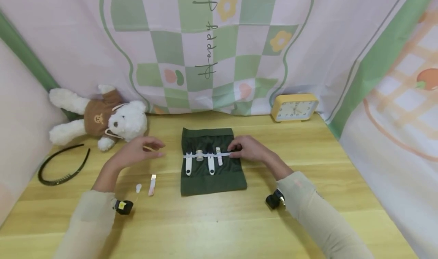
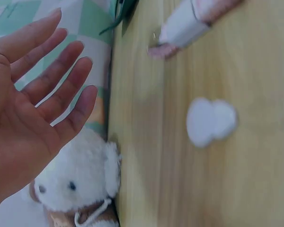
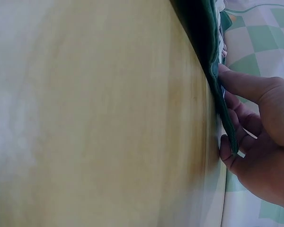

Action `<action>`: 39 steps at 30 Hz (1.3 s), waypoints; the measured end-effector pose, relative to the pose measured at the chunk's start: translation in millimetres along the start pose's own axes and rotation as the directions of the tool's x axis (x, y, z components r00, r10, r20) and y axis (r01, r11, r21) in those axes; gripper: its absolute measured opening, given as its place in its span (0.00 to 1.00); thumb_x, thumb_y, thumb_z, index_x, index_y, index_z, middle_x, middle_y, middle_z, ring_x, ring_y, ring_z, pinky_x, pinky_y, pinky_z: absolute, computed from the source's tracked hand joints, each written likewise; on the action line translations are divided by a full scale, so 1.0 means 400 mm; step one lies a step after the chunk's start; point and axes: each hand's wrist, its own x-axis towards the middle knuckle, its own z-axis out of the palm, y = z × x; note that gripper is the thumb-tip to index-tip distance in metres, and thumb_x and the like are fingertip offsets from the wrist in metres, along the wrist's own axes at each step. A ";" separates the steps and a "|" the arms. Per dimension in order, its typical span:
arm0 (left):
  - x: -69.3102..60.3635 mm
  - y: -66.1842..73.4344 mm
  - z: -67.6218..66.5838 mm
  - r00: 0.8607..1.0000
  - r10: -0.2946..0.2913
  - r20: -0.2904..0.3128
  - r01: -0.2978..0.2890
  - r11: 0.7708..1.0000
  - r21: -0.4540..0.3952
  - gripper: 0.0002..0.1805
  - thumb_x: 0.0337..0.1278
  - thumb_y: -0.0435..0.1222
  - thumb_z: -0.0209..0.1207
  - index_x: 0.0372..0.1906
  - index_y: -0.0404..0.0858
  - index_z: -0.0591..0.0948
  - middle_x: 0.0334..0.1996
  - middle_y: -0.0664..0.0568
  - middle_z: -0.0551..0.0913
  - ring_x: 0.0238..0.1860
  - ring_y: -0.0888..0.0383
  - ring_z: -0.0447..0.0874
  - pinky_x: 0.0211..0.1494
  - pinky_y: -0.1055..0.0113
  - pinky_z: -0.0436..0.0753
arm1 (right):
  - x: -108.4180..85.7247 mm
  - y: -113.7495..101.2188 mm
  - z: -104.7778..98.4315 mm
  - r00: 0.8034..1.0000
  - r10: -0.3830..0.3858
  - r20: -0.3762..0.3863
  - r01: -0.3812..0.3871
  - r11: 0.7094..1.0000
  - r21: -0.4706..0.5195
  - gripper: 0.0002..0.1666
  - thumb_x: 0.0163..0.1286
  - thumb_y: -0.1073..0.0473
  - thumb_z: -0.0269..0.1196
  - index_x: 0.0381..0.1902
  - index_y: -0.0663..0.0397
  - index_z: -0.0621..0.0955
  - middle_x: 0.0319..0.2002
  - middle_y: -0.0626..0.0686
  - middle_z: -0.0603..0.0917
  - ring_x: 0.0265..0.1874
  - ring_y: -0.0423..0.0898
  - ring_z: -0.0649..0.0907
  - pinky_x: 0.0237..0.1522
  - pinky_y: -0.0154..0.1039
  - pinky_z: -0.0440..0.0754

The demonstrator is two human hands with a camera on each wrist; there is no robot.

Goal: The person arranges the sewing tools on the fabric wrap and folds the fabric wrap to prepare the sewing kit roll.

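Observation:
A dark green fabric roll (image 1: 213,185) lies unfolded mid-table. Its white elastic strap (image 1: 202,156) runs across several small tools, among them two white-handled ones (image 1: 189,166) and a small pale one with a pinkish pattern (image 1: 219,157). At the roll's right edge, my right hand (image 1: 249,148) has its thumb and curled fingers on the fabric near the strap's end. My left hand (image 1: 138,152) hovers above the table left of the roll, fingers apart and holding nothing. Below it lie a slim pink-and-white nail clipper (image 1: 152,185) and a small white rounded piece (image 2: 212,122).
A white plush bear (image 1: 128,120) in a brown top lies at the back left. Before it is a black headband (image 1: 65,179). A yellow alarm clock (image 1: 295,107) stands at the back right. Patterned curtains (image 1: 198,50) hang behind the table.

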 end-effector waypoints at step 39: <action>-0.156 -0.102 -0.013 0.946 -0.036 0.322 0.069 0.993 -0.094 0.13 0.52 0.35 0.74 0.39 0.36 0.82 0.28 0.51 0.74 0.31 0.60 0.71 0.34 0.67 0.74 | 0.008 0.002 0.007 1.000 0.030 -0.001 -0.030 0.999 0.023 0.04 0.67 0.60 0.71 0.40 0.53 0.89 0.38 0.49 0.84 0.37 0.45 0.79 0.42 0.44 0.79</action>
